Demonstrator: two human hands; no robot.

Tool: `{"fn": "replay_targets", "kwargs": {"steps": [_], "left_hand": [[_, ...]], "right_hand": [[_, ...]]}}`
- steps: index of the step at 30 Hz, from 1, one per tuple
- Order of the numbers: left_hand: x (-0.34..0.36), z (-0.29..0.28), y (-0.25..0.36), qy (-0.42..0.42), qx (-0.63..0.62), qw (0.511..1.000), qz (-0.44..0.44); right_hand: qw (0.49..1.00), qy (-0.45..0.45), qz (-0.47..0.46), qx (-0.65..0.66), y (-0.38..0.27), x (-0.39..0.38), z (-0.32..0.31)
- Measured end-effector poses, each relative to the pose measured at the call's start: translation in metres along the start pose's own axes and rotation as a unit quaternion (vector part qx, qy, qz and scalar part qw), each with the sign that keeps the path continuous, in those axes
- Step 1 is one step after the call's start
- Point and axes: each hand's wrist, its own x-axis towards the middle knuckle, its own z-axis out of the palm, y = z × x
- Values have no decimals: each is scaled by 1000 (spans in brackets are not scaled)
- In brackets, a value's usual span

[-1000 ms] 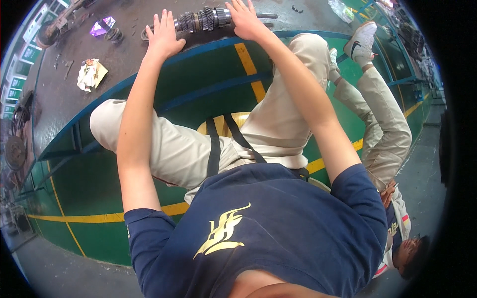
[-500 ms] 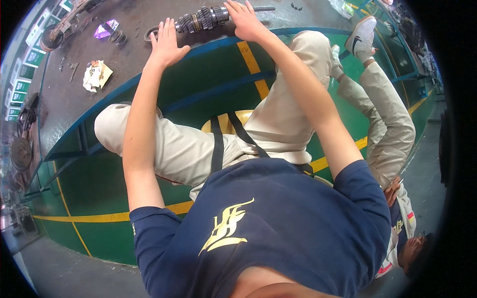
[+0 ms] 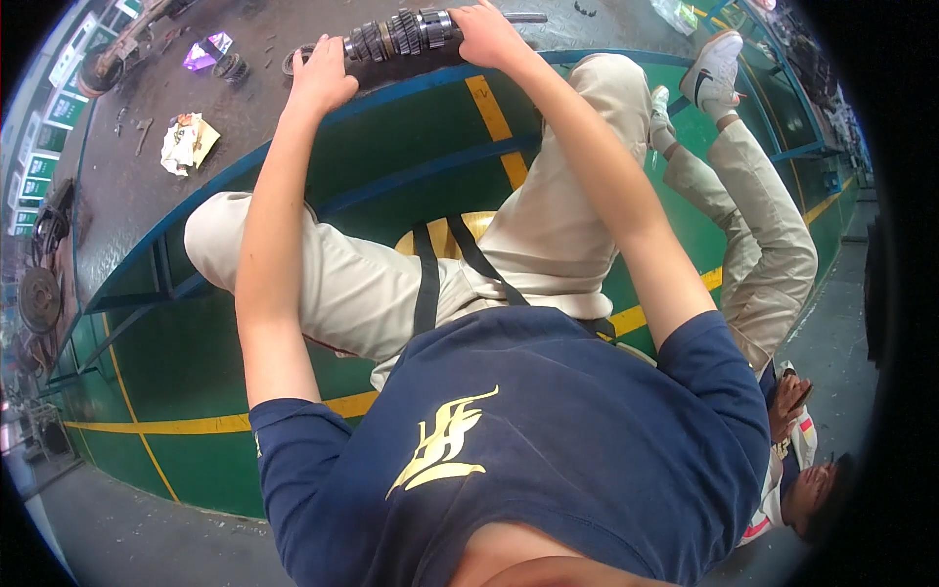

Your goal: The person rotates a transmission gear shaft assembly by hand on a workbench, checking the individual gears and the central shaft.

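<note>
A gear shaft (image 3: 399, 37), a steel shaft stacked with several toothed gears, lies lengthwise near the table's front edge. My left hand (image 3: 325, 80) closes around its left end, with the fingers curled over the far side. At the other end my right hand (image 3: 486, 37) is closed on the shaft beside the last gear. The thin bare end of the shaft (image 3: 529, 18) sticks out to the right of it. A dark round ring (image 3: 291, 63) shows in part beside my left fingers. My fingertips are partly hidden behind the shaft.
On the table (image 3: 259, 108) at left are a crumpled paper wrapper (image 3: 189, 145), a purple packet (image 3: 206, 51) and a small gear (image 3: 231, 67). A plastic bag (image 3: 675, 15) lies at the far right. A seated person's legs (image 3: 758, 196) are to my right, near the table frame.
My fingers were stretched out over the shaft and are now curled around it at both ends. The person at right has shifted a hand, which holds a dark object.
</note>
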Motion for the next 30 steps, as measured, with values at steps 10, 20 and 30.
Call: {"fn": "replay_targets", "kwargs": {"steps": [10,20,30], "left_hand": [[16,7,-8,30,39,998,-25],[-6,20,7,146,-44,988,18],[-34,12,18,73,-61,995,11]], "right_hand": [[999,-34,11,-42,-5,0,-4],[996,-13,14,-82,11,-11,24],[985,25,-37,-164,14,-33,29]]}}
